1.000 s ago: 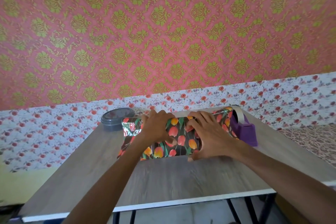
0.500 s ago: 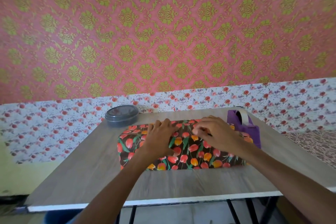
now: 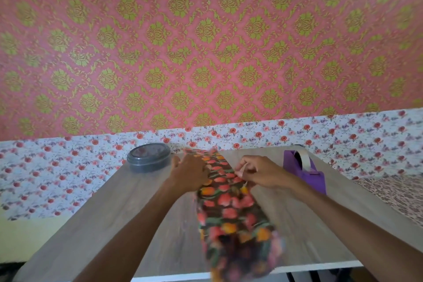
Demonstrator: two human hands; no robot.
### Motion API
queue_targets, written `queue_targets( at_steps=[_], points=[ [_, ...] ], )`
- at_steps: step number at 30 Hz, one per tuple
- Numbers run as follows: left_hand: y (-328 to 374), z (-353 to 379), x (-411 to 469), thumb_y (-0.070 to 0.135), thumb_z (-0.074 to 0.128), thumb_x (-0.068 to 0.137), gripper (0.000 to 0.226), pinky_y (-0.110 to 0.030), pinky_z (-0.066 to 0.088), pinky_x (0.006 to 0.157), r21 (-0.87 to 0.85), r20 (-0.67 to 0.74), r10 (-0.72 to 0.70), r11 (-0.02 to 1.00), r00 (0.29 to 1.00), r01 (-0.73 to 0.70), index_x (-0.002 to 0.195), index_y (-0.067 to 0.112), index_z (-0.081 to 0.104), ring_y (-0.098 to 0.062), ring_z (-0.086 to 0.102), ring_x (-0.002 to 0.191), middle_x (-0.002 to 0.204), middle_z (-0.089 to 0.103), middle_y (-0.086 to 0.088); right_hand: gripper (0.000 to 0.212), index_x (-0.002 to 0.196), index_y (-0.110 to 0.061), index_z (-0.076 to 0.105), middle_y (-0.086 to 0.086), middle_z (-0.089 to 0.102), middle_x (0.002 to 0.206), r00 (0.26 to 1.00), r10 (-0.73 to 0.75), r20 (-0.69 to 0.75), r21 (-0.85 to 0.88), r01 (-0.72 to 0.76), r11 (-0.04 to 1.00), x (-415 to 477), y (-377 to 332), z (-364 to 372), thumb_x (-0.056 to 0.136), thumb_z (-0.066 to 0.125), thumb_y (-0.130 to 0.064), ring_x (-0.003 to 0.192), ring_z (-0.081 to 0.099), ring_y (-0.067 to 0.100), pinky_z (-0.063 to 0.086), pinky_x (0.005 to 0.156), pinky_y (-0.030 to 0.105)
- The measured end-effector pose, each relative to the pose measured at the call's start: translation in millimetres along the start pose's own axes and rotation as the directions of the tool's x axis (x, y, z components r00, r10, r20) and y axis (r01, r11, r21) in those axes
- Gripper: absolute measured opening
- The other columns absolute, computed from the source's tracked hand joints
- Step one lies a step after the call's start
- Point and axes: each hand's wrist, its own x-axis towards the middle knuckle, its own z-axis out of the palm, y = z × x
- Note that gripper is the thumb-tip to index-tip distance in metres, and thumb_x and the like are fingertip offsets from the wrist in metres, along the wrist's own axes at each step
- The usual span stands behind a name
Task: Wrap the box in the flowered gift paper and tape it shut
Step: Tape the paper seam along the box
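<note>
tape strip in right hand

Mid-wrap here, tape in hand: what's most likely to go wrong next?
1. The wrapped box seems to overhang the front edge of the table, with only the left hand on its far end; it may tip off.
2. The tape strip pinched in the right hand could curl or stick to itself before it lands on the paper.

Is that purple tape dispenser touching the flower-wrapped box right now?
Apart. The head view shows bare table and the right hand, pinching a tape strip, between the purple tape dispenser and the wrapped box.
</note>
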Motion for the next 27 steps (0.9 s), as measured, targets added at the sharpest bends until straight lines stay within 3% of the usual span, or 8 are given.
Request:
queue_targets(
  at_steps=[2, 5, 9, 14, 17, 20, 23, 27],
  points=[
    [0.4, -4.0, 6.1, 0.042, 0.036, 0.099, 0.036, -0.064, 0.018, 0.112, -0.056, 0.058, -0.030, 0.998, 0.998, 0.033, 0.102, 0.012, 0.056, -0.037, 0.034, 0.136, 0.139, 0.046, -0.014, 0.016, 0.106, -0.013, 0.063, 0.005, 0.075, 0.092, 0.996, -0.017, 0.089, 0.141, 0.004, 0.990, -6.7, -2.8, 8.1, 0.093, 0.060, -0.004, 0.085, 0.073, 0.021, 0.056, 0.074, 0.032],
    [3.9, -7.5, 9.9, 0.052, 0.044, 0.093, 0.043, -0.057, 0.033, 0.108, -0.201, 0.166, 0.028, 0.979, 0.986, 0.006, 0.078, 0.015, 0.057, -0.037, 0.058, 0.106, 0.107, 0.061, -0.020, 0.020, 0.103, -0.014, 0.066, 0.007, 0.075, 0.097, 0.990, -0.031, 0.136, 0.175, 0.007, 0.985, -7.5, 2.6, 17.6, 0.086, 0.066, -0.004, 0.093, 0.071, 0.020, 0.056, 0.077, 0.032],
    [18.8, -13.3, 7.8, 0.068, 0.047, 0.088, 0.069, -0.041, 0.043, 0.101, -0.076, 0.222, 0.043, 0.997, 0.974, -0.026, 0.134, 0.018, 0.053, -0.033, 0.052, 0.118, 0.136, 0.047, -0.013, 0.017, 0.087, -0.020, 0.072, -0.008, 0.072, 0.081, 0.985, -0.083, -0.148, -0.046, 0.077, 0.996, 2.2, 15.4, 26.5, 0.075, 0.080, -0.011, 0.076, 0.067, 0.003, 0.057, 0.075, 0.036],
    [23.3, -18.3, 5.7, 0.049, 0.045, 0.098, 0.057, -0.038, 0.037, 0.103, -0.187, 0.306, 0.199, 0.972, 0.931, -0.146, 0.144, 0.016, 0.040, -0.029, 0.043, 0.129, 0.149, 0.036, -0.012, 0.019, 0.065, -0.030, 0.066, -0.020, 0.065, 0.065, 0.902, -0.107, -0.419, -0.059, 0.090, 0.994, 4.4, 23.7, 28.9, 0.070, 0.083, -0.021, 0.062, 0.061, -0.001, 0.049, 0.061, 0.023],
    [17.1, -27.4, 5.2, 0.047, 0.043, 0.101, 0.063, -0.044, 0.015, 0.118, -0.196, 0.435, 0.247, 0.964, 0.866, -0.177, 0.155, 0.025, 0.020, -0.027, 0.018, 0.147, 0.163, 0.012, -0.003, 0.057, 0.110, -0.026, 0.066, -0.017, 0.061, 0.112, 0.907, -0.238, -0.347, -0.362, 0.105, 0.926, -1.3, 25.6, 10.1, 0.069, 0.073, -0.065, 0.104, 0.053, 0.003, 0.042, 0.084, 0.025],
    [16.5, -34.1, 7.2, 0.039, 0.047, 0.102, 0.058, -0.046, 0.010, 0.119, -0.242, 0.478, 0.300, 0.948, 0.826, -0.205, 0.154, 0.030, 0.023, -0.025, 0.011, 0.149, 0.163, 0.008, 0.001, 0.091, 0.145, -0.033, 0.041, -0.009, 0.034, 0.155, 0.941, -0.328, -0.079, -0.711, 0.178, 0.681, -0.1, 35.1, -0.6, 0.074, 0.036, -0.089, 0.147, 0.019, 0.019, 0.020, 0.119, 0.046],
    [27.3, -32.4, 3.6, 0.023, 0.048, 0.100, 0.049, -0.047, 0.028, 0.114, -0.188, 0.401, 0.298, 0.952, 0.866, -0.240, 0.147, 0.031, 0.040, -0.029, 0.035, 0.137, 0.153, 0.033, -0.003, 0.083, 0.145, -0.029, 0.043, -0.002, 0.045, 0.150, 0.943, -0.333, 0.006, -0.748, 0.225, 0.624, -0.8, 40.8, 4.3, 0.082, 0.035, -0.082, 0.147, 0.024, 0.024, 0.012, 0.121, 0.051],
    [43.8, -11.3, -8.1, 0.040, 0.050, 0.096, 0.028, -0.035, 0.048, 0.071, -0.142, 0.109, 0.233, 0.966, 0.966, -0.217, 0.096, 0.018, 0.066, -0.023, 0.058, 0.081, 0.090, 0.059, -0.004, 0.072, 0.134, -0.026, 0.058, -0.005, 0.063, 0.130, 0.889, -0.441, -0.122, -0.748, 0.209, 0.630, -7.8, 41.9, 20.9, 0.084, 0.044, -0.075, 0.127, 0.053, 0.018, 0.031, 0.115, 0.051]
  ],
)
